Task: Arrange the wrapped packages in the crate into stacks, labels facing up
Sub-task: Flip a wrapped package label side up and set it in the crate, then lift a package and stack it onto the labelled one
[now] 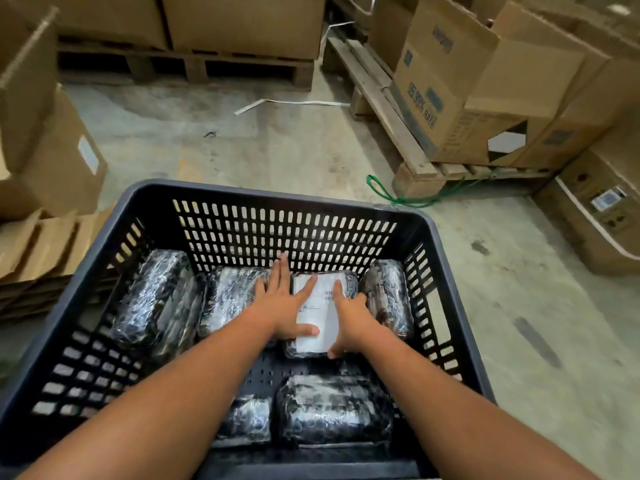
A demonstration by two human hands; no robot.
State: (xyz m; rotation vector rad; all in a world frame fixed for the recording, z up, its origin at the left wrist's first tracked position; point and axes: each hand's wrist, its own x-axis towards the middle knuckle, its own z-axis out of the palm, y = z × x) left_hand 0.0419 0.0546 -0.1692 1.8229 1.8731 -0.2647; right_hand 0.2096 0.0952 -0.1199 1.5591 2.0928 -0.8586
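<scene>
A black slotted plastic crate (287, 223) holds several dark packages wrapped in clear film. One package with a white label facing up (322, 327) lies at the middle back. My left hand (284, 303) rests flat, fingers spread, across its left edge and the neighbouring package (228, 296). My right hand (349, 317) grips the labelled package's right side, thumb at its near corner. Other packages lie at the far left (152, 299), far right (388, 296), and near side (332, 410), (249, 420), with no labels showing.
The crate stands on a concrete floor (277, 143). Cardboard boxes (485, 91) on wooden pallets (388, 109) stand at the right and back. More boxes and flattened cardboard (38, 244) sit at the left. A green cord (398, 199) lies by the pallet corner.
</scene>
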